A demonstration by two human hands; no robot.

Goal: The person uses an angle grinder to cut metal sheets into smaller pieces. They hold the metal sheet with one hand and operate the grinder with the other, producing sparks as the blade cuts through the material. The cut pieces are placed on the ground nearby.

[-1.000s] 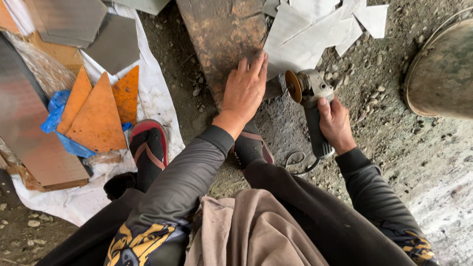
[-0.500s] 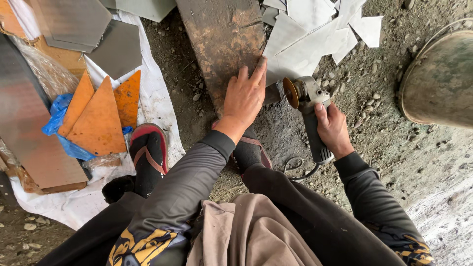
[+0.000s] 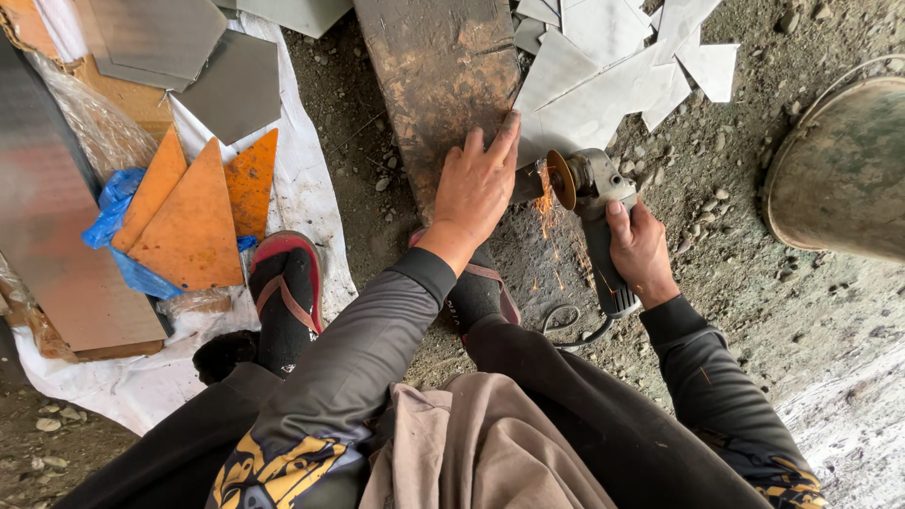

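Observation:
My left hand (image 3: 479, 187) lies flat with fingers spread on a rusty steel plate (image 3: 438, 66) that runs away from me on the ground. My right hand (image 3: 641, 247) grips the grey body of an angle grinder (image 3: 592, 203). Its disc (image 3: 563, 179) meets the right edge of the plate just beyond my left fingertips, and orange sparks (image 3: 547, 212) fall from the contact toward my feet. The grinder's cable (image 3: 575, 330) loops on the ground behind it.
Pale grey cut sheet offcuts (image 3: 613, 66) lie beyond the grinder. A dirty bucket (image 3: 839, 160) stands at the right. At left, orange triangular pieces (image 3: 193, 212), grey sheets (image 3: 174, 47) and a long board (image 3: 57, 254) rest on white plastic. My sandalled feet (image 3: 287, 292) stand on gravel.
The grinder disc has come against the plate's edge and sparks now fly. My left hand stays pressed on the plate; the view has shifted slightly.

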